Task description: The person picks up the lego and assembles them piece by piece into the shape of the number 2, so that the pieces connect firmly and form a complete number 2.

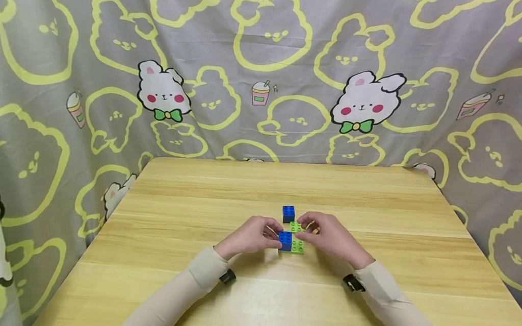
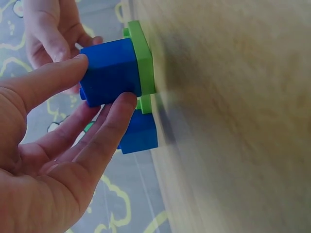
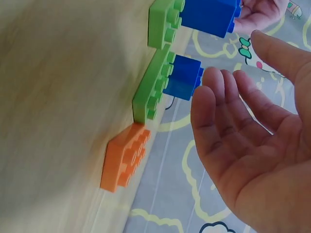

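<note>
**On a desk (image 1: 185, 188), a left hand (image 1: 255, 235) pinching a near blue block (image 1: 285, 242), and a right hand (image 1: 329, 235) loosely spread**

A soft, creased grey curtain (image 1: 262, 25) rises beyond both hands, printed with yellow animal outlines, white rabbits and drink cups. Below the hands lies the desk, smooth and wood-grained in pale yellow-brown. Plain beige sleeves (image 1: 170, 294) reach to both wrists.

The left hand has its thumb and fingers on opposite sides of the near blue block. The right hand faces it, fingers gently bent, thumb held apart, just beside the far green block (image 3: 150, 90).

That far green block is hard plastic, low and oblong, with rows of round studs; it lies between the hands, slightly ahead of them. A near green block (image 1: 298, 246), also low and studded, lies at the left hand's fingertips. Under the right hand, partly masked by it in the head view, is a low orange block (image 3: 121, 160) with round studs.

The near blue block, boxy and smooth-sided with four top studs, stands on the left half of the near green block. A similar far blue block (image 1: 288, 214) stands ahead of the left hand's fingertips, at the far green block; whether it rests on that block or the desk, I cannot tell.
</note>
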The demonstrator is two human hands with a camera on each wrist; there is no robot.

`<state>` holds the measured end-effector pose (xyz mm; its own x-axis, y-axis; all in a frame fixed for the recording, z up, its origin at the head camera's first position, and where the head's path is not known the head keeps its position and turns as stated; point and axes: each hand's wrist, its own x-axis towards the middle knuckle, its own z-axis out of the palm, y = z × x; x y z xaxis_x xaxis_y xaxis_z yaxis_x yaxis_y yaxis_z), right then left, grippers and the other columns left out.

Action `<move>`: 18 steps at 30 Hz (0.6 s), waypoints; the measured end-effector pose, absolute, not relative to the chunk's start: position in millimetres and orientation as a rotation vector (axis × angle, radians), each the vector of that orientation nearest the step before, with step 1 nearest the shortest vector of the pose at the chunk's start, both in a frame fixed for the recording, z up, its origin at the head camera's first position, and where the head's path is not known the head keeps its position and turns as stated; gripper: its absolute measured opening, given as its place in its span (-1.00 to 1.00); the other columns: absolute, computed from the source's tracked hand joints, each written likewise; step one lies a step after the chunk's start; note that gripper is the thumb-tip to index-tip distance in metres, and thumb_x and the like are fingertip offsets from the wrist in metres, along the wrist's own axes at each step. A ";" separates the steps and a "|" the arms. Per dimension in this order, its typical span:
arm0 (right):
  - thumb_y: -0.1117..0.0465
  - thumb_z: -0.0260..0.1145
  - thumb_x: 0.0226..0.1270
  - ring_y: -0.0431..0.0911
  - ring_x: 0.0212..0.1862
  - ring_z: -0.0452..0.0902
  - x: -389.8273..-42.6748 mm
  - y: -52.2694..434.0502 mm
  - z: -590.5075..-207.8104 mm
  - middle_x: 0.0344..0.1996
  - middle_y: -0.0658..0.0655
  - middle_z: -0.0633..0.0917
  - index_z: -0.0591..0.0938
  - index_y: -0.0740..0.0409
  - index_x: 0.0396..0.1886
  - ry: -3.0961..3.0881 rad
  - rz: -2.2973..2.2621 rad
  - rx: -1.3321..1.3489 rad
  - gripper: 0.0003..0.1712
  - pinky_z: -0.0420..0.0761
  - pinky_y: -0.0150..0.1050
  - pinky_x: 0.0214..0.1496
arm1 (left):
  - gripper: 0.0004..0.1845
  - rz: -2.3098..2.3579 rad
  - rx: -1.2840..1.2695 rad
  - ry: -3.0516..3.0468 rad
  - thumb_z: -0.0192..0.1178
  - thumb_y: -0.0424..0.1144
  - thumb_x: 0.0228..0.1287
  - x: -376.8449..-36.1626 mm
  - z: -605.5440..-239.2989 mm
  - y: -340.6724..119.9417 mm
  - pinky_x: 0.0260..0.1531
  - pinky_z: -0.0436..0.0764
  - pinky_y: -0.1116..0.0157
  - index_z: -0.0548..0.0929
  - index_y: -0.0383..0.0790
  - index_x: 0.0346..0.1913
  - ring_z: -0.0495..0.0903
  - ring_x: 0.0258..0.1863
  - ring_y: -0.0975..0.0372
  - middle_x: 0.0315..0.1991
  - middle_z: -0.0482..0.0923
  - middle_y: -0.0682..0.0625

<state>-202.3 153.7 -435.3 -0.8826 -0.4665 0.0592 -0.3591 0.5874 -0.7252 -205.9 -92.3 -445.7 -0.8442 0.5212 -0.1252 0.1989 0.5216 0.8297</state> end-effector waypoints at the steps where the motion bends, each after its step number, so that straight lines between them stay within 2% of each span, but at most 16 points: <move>1: 0.10 0.46 0.37 -0.17 -0.17 0.63 -202.8 154.7 -435.2 -0.09 0.12 0.75 0.69 0.22 0.04 2.687 -1.171 -0.704 -0.64 0.66 -0.25 -0.09 | -0.72 1.247 0.592 2.406 0.46 -0.28 0.26 -205.8 -445.8 -92.2 -0.07 0.71 0.26 0.71 -0.23 -0.01 0.74 -0.12 0.21 -0.10 0.74 -0.02; 9: 0.14 0.45 0.37 -0.14 -0.20 0.59 -209.0 163.3 -435.3 -0.23 0.01 0.72 0.69 0.22 0.03 2.764 -1.171 -0.661 -0.66 0.62 -0.22 -0.10 | -0.74 1.249 0.564 2.413 0.47 -0.30 0.24 -204.2 -444.8 -91.6 -0.09 0.71 0.27 0.72 -0.24 -0.04 0.74 -0.14 0.21 -0.12 0.75 -0.04; 18: 0.18 0.46 0.35 -0.12 -0.25 0.57 -214.0 173.4 -434.6 -0.31 0.01 0.67 0.70 0.26 0.01 2.809 -1.193 -0.655 -0.67 0.59 -0.26 -0.21 | -0.74 1.252 0.546 2.410 0.48 -0.29 0.23 -204.2 -443.5 -92.0 -0.06 0.71 0.24 0.72 -0.22 -0.04 0.75 -0.15 0.22 -0.15 0.76 -0.02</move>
<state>-214.0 173.4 -434.6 -0.9118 -0.3851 0.1422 -0.3698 0.6200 -0.6920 -204.2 -92.0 -443.5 -0.8566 0.4954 -0.1442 0.1669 0.5305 0.8311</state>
